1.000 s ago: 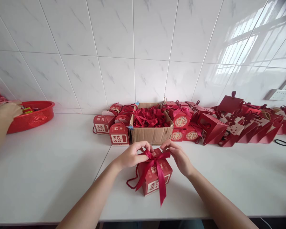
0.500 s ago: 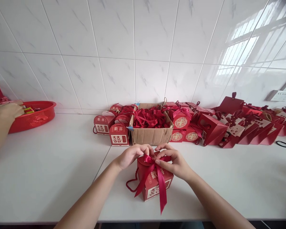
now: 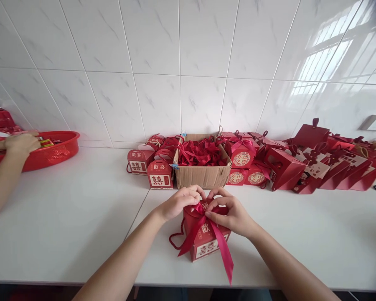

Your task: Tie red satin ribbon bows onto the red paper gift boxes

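A red gift box (image 3: 196,242) with printed characters stands on the white table in front of me. Across its top lies a red satin ribbon (image 3: 223,246) tied in a bow, its two tails hanging over the front. My left hand (image 3: 183,202) pinches the bow's left loop. On the other side, the fingers of my right hand (image 3: 230,211) close on the bow beside the knot. A twisted red cord handle (image 3: 176,240) loops out from the box's left side.
Behind the box, a cardboard carton (image 3: 203,177) holds a heap of red ribbons. Finished-looking red boxes (image 3: 160,175) flank it on the left, and open red boxes (image 3: 285,167) line the right. At far left another person's hand (image 3: 21,144) reaches over a red plastic basket (image 3: 64,150).
My fingers have shifted slightly on the bow, and the right ribbon tail has swung to the right. The view has turned a little to the left.
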`<control>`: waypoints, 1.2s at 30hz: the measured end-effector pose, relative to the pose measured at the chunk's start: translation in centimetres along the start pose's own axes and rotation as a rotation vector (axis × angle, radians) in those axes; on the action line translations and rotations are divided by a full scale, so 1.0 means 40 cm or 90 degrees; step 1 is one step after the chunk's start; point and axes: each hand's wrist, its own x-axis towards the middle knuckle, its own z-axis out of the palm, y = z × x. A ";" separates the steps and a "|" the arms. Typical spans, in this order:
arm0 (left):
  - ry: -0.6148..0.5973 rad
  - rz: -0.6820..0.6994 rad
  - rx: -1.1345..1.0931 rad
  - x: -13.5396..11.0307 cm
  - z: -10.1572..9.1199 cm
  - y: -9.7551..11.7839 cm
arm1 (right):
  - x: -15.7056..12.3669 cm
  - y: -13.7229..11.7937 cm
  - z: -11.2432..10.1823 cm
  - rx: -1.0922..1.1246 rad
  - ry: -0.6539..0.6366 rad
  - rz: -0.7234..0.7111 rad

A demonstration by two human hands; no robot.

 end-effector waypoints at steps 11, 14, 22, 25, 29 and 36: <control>0.065 0.050 0.137 -0.001 0.005 0.006 | -0.002 -0.003 -0.001 -0.009 -0.032 0.020; 0.085 0.074 0.166 -0.002 0.007 0.002 | 0.001 -0.002 -0.001 -0.001 -0.030 0.023; 0.121 0.150 0.257 -0.002 0.006 -0.017 | -0.001 0.000 -0.003 0.013 -0.032 0.029; 0.137 0.180 0.291 -0.003 0.005 -0.022 | -0.001 -0.001 -0.002 0.016 -0.028 0.030; 0.157 0.200 0.351 -0.005 0.005 -0.019 | 0.000 0.000 -0.001 0.016 -0.031 0.028; 0.181 0.216 0.437 -0.008 0.010 -0.009 | -0.002 -0.004 0.000 0.009 -0.027 0.037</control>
